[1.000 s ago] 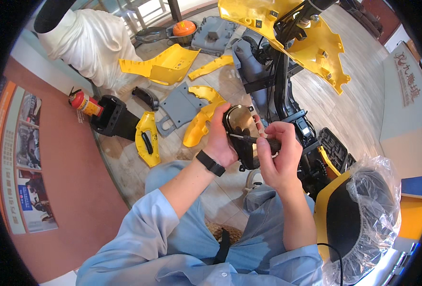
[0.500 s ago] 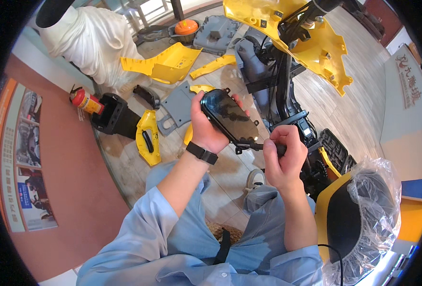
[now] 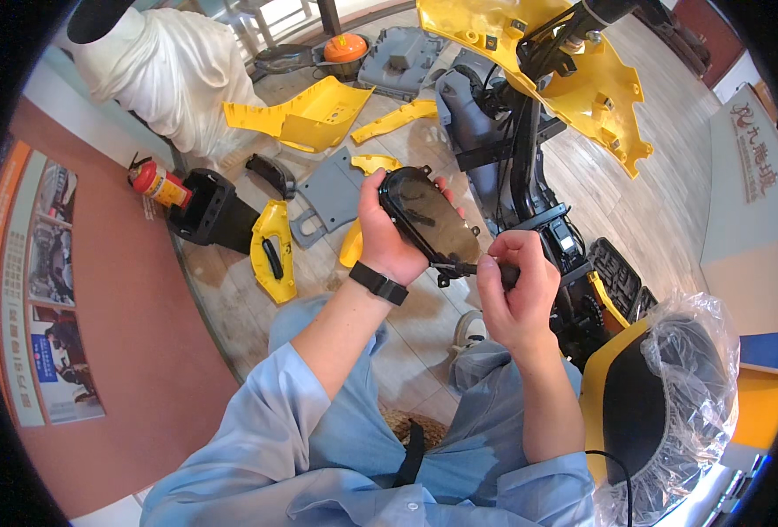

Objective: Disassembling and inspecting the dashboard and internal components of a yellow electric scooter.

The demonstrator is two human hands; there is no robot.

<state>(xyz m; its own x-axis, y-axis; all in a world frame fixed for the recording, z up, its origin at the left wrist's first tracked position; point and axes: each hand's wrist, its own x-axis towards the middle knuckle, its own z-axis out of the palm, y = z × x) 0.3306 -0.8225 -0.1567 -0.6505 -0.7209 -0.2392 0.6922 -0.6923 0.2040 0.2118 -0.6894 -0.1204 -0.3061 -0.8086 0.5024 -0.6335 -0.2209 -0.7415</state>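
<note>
My left hand (image 3: 396,237), a black band on its wrist, wraps round an oval scooter instrument display (image 3: 433,217) with a dark glossy face and small mounting tabs on its rim. The fingers grip its edges and the glossy side tilts up toward me. A short black cable (image 3: 462,268) comes off the display's lower end. My right hand (image 3: 522,285) is closed on that cable, pinching its thick black end, which is mostly hidden by the fingers. Both hands are in front of my lap, above the floor.
A partly stripped scooter frame (image 3: 522,176) with yellow front panels (image 3: 595,114) stands ahead right. Its plastic-wrapped seat (image 3: 644,395) is close by my right arm. On the floor lie a yellow cover (image 3: 306,119), a grey panel (image 3: 329,193), a black bin-like part (image 3: 213,211) and a fire extinguisher (image 3: 159,184).
The display has shifted slightly right and turned a little, so its reflection differs. My right hand has moved slightly left toward it, still pinching the cable end.
</note>
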